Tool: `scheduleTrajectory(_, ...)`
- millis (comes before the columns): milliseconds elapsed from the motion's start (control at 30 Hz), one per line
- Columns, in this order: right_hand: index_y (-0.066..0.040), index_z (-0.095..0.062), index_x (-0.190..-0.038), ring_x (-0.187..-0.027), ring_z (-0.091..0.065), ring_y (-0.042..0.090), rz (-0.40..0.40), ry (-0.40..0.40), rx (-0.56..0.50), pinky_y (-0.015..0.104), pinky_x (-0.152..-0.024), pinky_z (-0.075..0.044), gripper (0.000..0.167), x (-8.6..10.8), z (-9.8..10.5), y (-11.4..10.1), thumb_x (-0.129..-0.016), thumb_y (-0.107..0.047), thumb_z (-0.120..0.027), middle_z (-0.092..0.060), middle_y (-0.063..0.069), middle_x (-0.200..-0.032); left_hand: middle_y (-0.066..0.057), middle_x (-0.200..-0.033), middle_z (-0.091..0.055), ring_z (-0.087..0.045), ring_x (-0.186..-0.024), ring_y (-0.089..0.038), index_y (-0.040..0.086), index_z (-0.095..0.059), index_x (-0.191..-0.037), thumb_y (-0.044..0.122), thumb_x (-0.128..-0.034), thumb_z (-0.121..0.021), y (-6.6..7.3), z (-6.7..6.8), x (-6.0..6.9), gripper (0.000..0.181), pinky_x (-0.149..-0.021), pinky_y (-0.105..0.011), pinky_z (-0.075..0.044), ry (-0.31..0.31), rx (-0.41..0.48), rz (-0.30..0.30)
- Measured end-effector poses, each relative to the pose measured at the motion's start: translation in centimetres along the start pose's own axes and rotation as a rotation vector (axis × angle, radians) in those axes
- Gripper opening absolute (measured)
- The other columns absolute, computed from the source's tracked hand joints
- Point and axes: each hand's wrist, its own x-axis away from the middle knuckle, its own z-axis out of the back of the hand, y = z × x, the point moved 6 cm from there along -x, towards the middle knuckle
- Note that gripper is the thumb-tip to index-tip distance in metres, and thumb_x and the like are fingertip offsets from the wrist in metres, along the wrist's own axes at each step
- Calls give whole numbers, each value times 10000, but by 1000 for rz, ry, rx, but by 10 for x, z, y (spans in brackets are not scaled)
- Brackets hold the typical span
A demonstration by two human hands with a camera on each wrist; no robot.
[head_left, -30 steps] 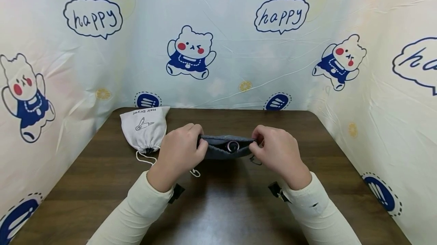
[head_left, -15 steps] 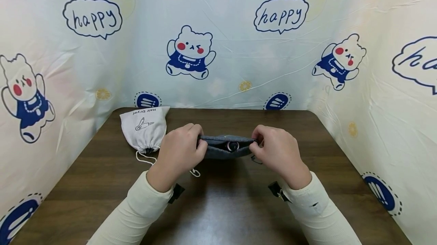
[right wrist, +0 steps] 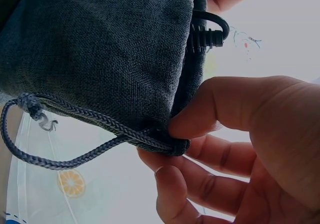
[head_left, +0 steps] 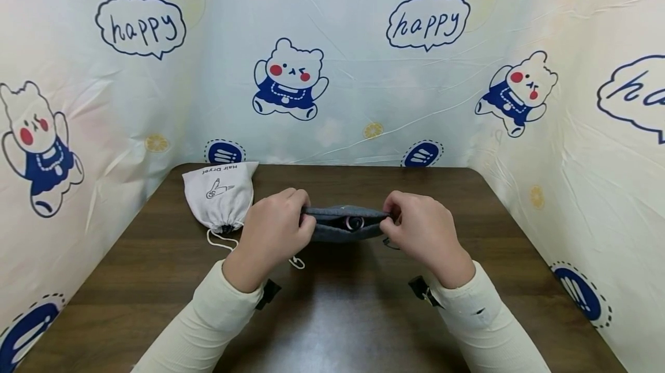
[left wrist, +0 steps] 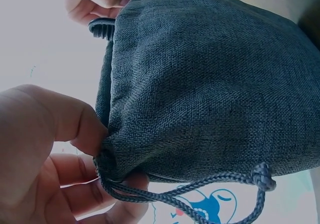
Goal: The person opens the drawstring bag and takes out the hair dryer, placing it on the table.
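Note:
A dark grey-blue cloth drawstring bag (head_left: 343, 234) hangs above the table between both hands, its mouth parted towards the head camera. My left hand (head_left: 275, 231) pinches the left corner of the mouth, and my right hand (head_left: 422, 231) pinches the right corner. Inside the opening a dark round thing with a pale ring (head_left: 355, 223) shows. In the left wrist view, a knotted grey cord (left wrist: 263, 177) dangles beside the bag (left wrist: 210, 83). From the right wrist view, a ribbed black piece with a looped cable (right wrist: 207, 37) sticks out of the mouth; the remaining contents are hidden.
A white drawstring bag (head_left: 220, 197) printed "Hair Dryer" lies at the back left of the brown wooden table (head_left: 332, 315), close to my left hand. White cord ends (head_left: 296, 263) rest on the wood. Printed cloth walls (head_left: 353, 73) stand around the table.

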Motion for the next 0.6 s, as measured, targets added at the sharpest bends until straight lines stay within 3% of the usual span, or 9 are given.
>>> scheduleTrajectory(367,-234,-683,-855,-576,-512,123,-11,-43,10,320,-476,-383,50,0,-2,1,-851,-229,-733,-601,-123,-664,38,-741,-597,-485,-561,-139,140,-674,-838,105,-818,-621,0,-1,0,66,-477,-306,-389,-10,-10,-7)
scheduleTrajectory(600,-239,-681,-860,-590,-520,134,-23,-74,18,322,-488,-390,56,1,-3,1,-843,-221,-732,-601,-119,-675,47,-746,-591,-493,-580,-136,154,-673,-835,121,-836,-615,0,-3,0,66,-497,-310,-401,-56,-18,11)
